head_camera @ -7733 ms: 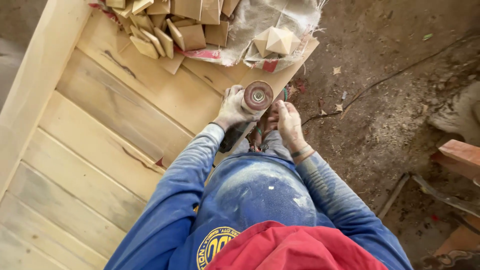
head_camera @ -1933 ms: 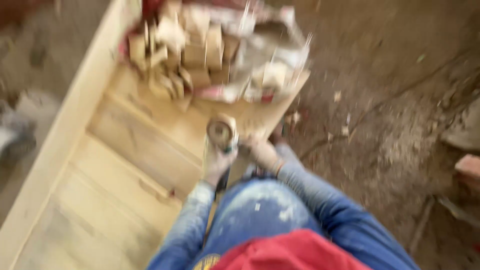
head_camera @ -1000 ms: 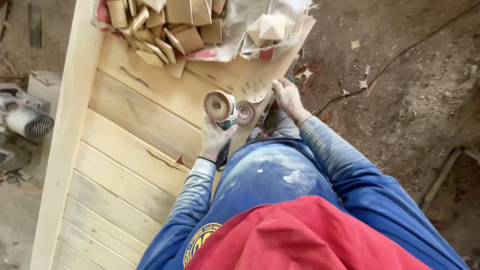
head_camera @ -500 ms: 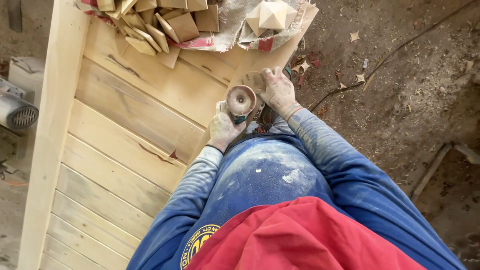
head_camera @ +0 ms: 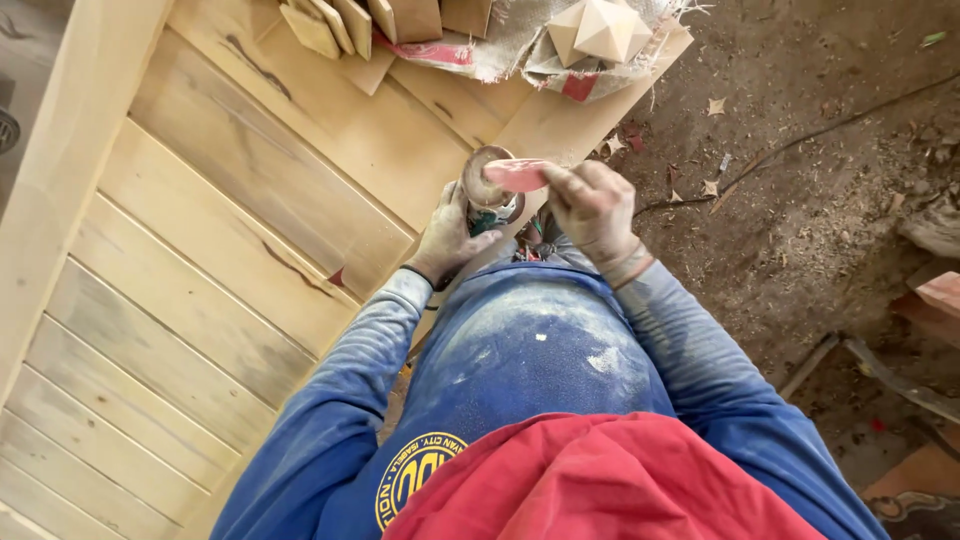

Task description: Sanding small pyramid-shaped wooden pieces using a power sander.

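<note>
Left hand (head_camera: 447, 235) is clenched around the body of a small angle grinder (head_camera: 487, 195), which it holds up in front of the person's belly, just off the edge of the wooden panel (head_camera: 230, 260). The round pad of the grinder faces upward and a little toward the right hand. The body of the tool points down into the left palm, so its long axis runs from the pad down to the wrist, roughly upright in this view.

Just to the right of the pad, a pink sanding disc (head_camera: 517, 174) lies almost flat, with one edge touching or overlapping the pad; I cannot tell whether it already sits on it. Its flat face is nearly parallel to the pad face.

Further right, the right hand (head_camera: 592, 205) is grasping this disc by its right edge, thumb and fingers pinched on it. So the disc lies to the left of the right hand, between the two hands, and the right hand is the nearer one to it. The pad is directly beside the disc on the left.

At the top, a pointed wooden block (head_camera: 600, 30) rests on a cloth (head_camera: 510, 45), well apart from both hands.
</note>
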